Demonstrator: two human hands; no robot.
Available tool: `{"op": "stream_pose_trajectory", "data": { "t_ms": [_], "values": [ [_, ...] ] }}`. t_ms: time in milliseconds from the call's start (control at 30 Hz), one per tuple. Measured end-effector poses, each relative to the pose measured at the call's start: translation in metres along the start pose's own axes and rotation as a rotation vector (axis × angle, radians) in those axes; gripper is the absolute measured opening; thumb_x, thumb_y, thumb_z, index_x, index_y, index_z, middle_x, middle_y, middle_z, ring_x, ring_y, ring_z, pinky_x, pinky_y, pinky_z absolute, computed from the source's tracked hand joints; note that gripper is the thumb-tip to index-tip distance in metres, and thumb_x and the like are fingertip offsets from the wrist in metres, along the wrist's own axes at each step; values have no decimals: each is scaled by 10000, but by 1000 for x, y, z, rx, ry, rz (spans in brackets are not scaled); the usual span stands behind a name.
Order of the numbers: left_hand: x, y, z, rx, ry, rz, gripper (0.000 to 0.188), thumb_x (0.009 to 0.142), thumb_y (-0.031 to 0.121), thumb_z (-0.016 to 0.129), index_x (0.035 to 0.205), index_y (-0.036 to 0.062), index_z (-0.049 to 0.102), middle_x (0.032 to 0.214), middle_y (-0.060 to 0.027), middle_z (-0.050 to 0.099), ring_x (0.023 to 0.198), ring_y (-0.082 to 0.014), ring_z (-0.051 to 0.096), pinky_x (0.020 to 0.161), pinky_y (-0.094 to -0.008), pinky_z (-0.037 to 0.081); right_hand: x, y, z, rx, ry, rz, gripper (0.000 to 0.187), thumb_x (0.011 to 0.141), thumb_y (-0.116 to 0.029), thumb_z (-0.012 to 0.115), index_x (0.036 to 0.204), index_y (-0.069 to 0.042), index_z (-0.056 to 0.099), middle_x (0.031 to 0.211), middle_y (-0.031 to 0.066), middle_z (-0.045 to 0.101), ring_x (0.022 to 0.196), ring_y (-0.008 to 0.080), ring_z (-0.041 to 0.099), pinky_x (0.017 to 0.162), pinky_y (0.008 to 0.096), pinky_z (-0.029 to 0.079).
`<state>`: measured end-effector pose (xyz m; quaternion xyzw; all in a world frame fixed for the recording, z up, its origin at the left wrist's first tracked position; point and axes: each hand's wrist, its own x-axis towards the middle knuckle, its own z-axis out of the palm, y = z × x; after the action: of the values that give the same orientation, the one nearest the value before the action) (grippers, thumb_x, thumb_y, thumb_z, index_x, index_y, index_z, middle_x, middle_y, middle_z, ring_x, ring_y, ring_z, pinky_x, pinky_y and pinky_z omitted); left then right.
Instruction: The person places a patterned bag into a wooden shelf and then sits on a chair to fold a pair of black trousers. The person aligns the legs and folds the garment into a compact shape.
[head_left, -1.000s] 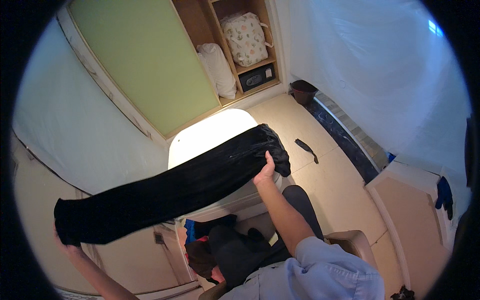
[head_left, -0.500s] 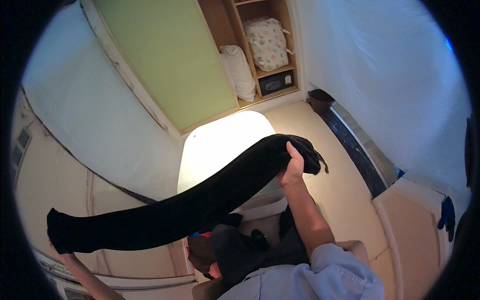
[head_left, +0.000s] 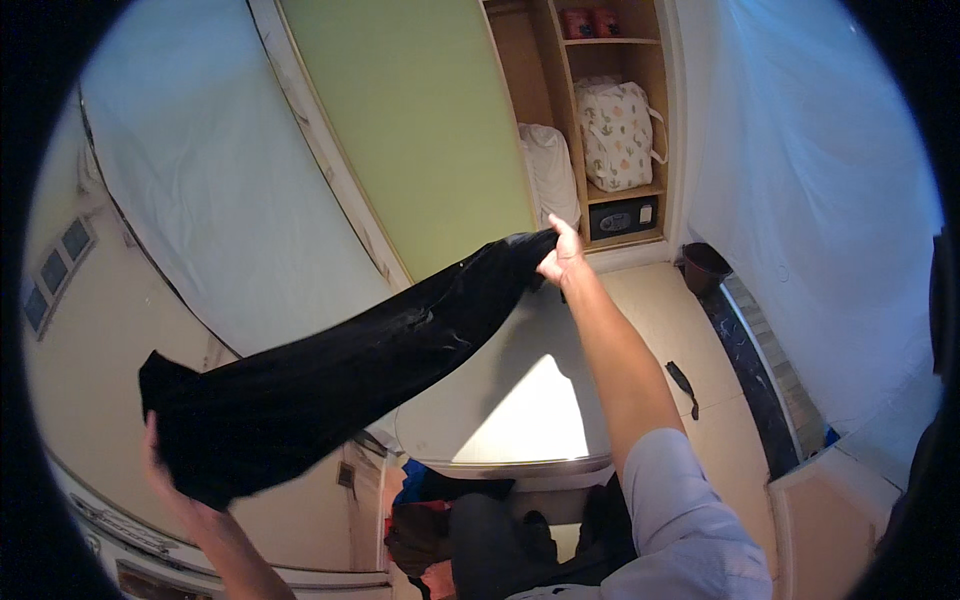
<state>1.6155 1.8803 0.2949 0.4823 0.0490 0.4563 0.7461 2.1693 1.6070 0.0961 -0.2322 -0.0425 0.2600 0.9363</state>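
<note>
A long black garment (head_left: 340, 385), soft and dark like velvet, stretches slantwise in front of me, its exact kind not plain. My left hand (head_left: 178, 490) grips its wide lower-left end, the fingers mostly behind the cloth. Up at the far right end, my right hand (head_left: 563, 255) pinches the narrower, bunched corner, thumb pointing up. The cloth hangs in folds over a pale table (head_left: 500, 425) with rounded corners, and a bright triangle of light falls on the tabletop. Beneath the table's near edge are my legs in dark trousers (head_left: 490, 540).
A dark strip (head_left: 683, 390) shows against the floor right of my forearm. Ahead, an open cupboard holds a patterned storage bag (head_left: 615, 135), a white pillow (head_left: 548, 175) and a black safe (head_left: 622, 217). A brown bin (head_left: 705, 268) stands near the right doorway. Coloured clothes (head_left: 418, 535) lie at lower left.
My right hand has moved up and away, raising that end of the garment. The cloth now spreads wider and hangs lower at left, and more of the table shows. The view has shifted.
</note>
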Motion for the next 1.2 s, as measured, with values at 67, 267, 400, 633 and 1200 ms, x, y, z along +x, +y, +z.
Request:
{"op": "stream_pose_trajectory", "data": {
  "t_ms": [67,267,400,633,1200],
  "values": [
    [-34,-31,41,-35,135,-142,405,885,287,681,1191,23,657,1164,-139,672,1103,-298,622,979,-431,505,-13,44,4,-117,169,-15,893,938,-460,604,1567,-18,149,1627,253,105,1457,497,198,973,693,449],
    [-111,-100,59,-59,92,-299,437,859,146,682,1264,10,592,1194,-146,661,1076,-297,647,997,-436,508,-141,175,-71,-314,179,235,329,982,-334,598,1076,-19,579,930,118,661,842,276,672,780,465,592],
    [-157,-111,59,-50,-51,-355,513,841,69,669,1330,2,528,1226,-147,653,1110,-290,643,1026,-421,494,-276,223,-83,-330,194,361,274,1016,-285,560,1095,-26,597,941,93,656,845,222,656,736,439,594],
    [-238,-129,38,8,-58,-481,525,813,77,726,1302,33,539,1194,-139,636,1115,-297,610,988,-445,499,-409,261,-137,-6,-21,588,507,1012,-449,528,1345,-67,525,1303,114,570,1151,282,589,914,495,532],
    [-401,-225,-151,-81,240,-1143,480,851,83,695,1300,56,528,1227,-105,619,1146,-311,587,898,-553,517,-531,262,-145,-475,-1,670,353,847,-48,667,1189,24,617,1092,114,682,968,227,664,838,367,548]
  ]
}}
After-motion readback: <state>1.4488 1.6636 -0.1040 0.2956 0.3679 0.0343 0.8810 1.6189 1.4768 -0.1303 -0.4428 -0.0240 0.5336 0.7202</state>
